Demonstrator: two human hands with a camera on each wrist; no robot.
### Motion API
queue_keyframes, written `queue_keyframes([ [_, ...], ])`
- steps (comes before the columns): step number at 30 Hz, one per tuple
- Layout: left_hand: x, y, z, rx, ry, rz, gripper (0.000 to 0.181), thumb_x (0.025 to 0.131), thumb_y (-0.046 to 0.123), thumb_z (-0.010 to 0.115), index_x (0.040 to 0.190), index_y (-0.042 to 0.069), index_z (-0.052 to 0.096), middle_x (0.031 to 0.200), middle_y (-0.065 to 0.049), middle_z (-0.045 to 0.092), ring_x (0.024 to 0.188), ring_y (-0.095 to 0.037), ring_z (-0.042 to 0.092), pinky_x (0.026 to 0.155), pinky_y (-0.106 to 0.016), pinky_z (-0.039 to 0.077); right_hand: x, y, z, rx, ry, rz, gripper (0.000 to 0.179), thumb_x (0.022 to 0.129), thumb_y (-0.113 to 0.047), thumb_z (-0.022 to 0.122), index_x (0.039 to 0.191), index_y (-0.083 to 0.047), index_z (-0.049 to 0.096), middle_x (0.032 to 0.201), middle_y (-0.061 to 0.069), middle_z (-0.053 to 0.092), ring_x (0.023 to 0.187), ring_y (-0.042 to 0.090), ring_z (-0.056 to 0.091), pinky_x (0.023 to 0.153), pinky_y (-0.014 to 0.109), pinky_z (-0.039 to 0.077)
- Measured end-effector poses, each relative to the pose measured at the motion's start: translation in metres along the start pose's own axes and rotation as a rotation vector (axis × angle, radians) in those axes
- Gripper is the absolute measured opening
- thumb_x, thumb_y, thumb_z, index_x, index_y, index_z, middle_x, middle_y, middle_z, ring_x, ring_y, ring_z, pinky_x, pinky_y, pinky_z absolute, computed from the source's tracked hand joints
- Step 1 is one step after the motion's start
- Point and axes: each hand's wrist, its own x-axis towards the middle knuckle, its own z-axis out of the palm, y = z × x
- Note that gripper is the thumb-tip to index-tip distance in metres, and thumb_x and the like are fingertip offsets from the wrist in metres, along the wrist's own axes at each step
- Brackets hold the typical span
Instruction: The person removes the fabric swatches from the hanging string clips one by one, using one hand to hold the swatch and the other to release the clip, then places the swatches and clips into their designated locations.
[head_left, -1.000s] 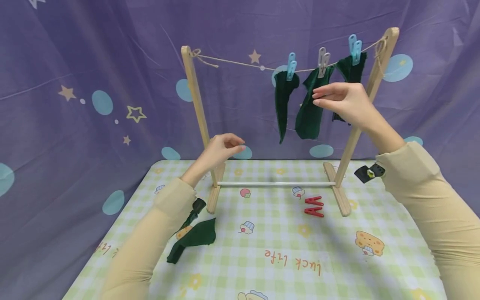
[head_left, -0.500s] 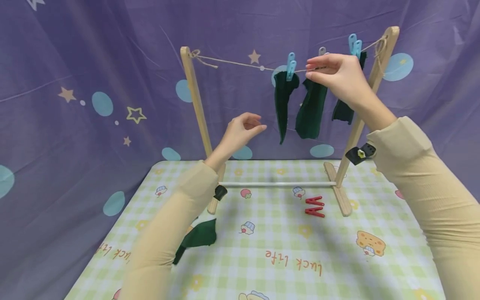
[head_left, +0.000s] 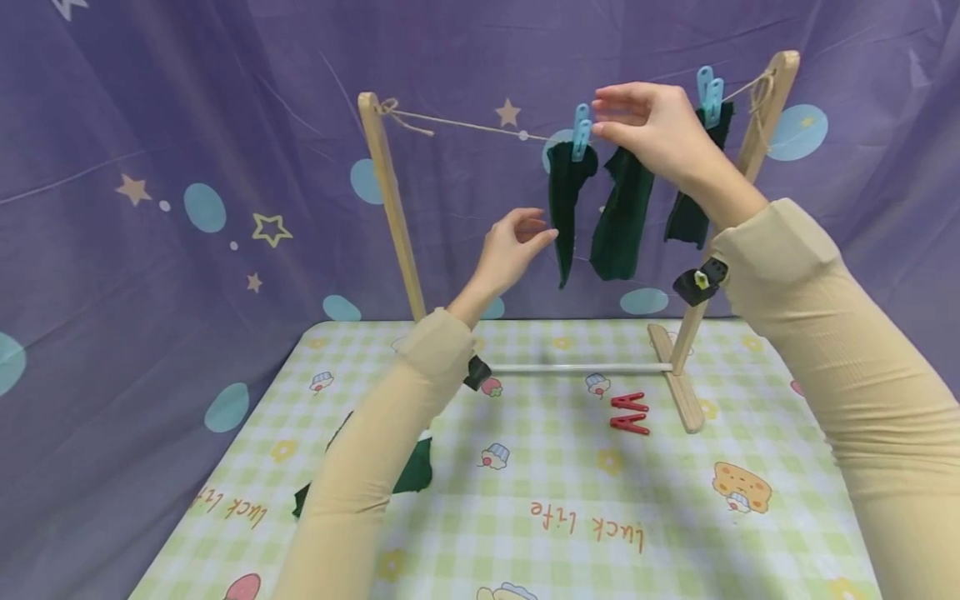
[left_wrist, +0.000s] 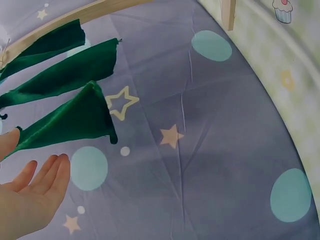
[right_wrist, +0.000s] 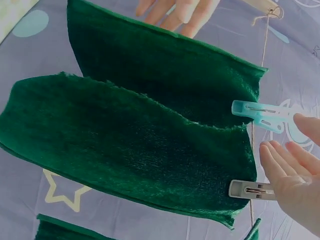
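Note:
My right hand (head_left: 652,129) is raised at the line, thumb and fingers apart, fingertips right by the light blue clothespin (head_left: 581,137) in the head view. That clothespin clips the leftmost green cloth (head_left: 566,200). The right wrist view shows a grey clothespin (right_wrist: 245,190) on the middle green cloth (right_wrist: 125,145); in the head view my hand hides it. My left hand (head_left: 510,250), thumb and fingers spread and holding nothing, is beside the leftmost cloth's lower part. At the right, another blue clothespin (head_left: 711,100) holds a third green cloth (head_left: 690,217).
A twine line (head_left: 472,125) runs between wooden posts (head_left: 393,208). Two red clothespins (head_left: 628,423) lie on the checkered tablecloth (head_left: 562,475). More green cloth (head_left: 416,468) lies at the left, partly under my sleeve in view. A white rod (head_left: 577,367) joins the stand's feet.
My right hand has risen and moved left from the middle cloth to the left blue clothespin. My left hand has moved up and right toward the leftmost cloth. The hung cloths stay put.

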Motion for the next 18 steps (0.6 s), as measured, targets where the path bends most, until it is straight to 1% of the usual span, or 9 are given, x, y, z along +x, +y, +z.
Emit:
queue_keyframes([
  [7,0.006,-0.005,0.007,-0.035,0.038,-0.002,0.036,0.085,0.02,0.06,0.118,0.005,0.054,0.106,-0.009,0.062,0.094,-0.017,0.059,0.078,-0.023,0.047,0.006,-0.003,-0.001,-0.032,-0.043,-0.008,0.05,0.088,-0.027,0.055,0.132,-0.008,0.041,0.132,0.009,0.044,0.119,0.015,0.044,0.1,0.029,0.031],
  [10,0.008,-0.007,0.008,-0.057,0.052,-0.002,0.034,0.085,0.019,0.06,0.115,0.005,0.055,0.104,-0.009,0.063,0.092,-0.016,0.06,0.077,-0.023,0.047,0.008,-0.004,0.0,-0.029,-0.058,0.0,0.051,0.088,-0.027,0.054,0.133,-0.008,0.04,0.134,0.009,0.042,0.121,0.015,0.042,0.101,0.03,0.03],
  [14,0.011,-0.008,0.01,-0.072,0.065,0.001,0.032,0.085,0.019,0.061,0.113,0.005,0.057,0.103,-0.009,0.063,0.09,-0.016,0.06,0.076,-0.022,0.047,0.011,-0.005,0.003,0.005,-0.057,0.025,0.05,0.088,-0.026,0.055,0.133,-0.009,0.041,0.135,0.008,0.042,0.121,0.015,0.042,0.102,0.03,0.029],
  [18,0.012,-0.009,0.012,-0.074,0.071,-0.009,0.031,0.085,0.019,0.061,0.111,0.003,0.058,0.102,-0.009,0.063,0.091,-0.016,0.06,0.076,-0.022,0.047,0.012,-0.006,0.005,0.014,-0.047,0.057,0.049,0.087,-0.028,0.056,0.131,-0.011,0.044,0.133,0.008,0.044,0.119,0.015,0.043,0.102,0.03,0.029],
])
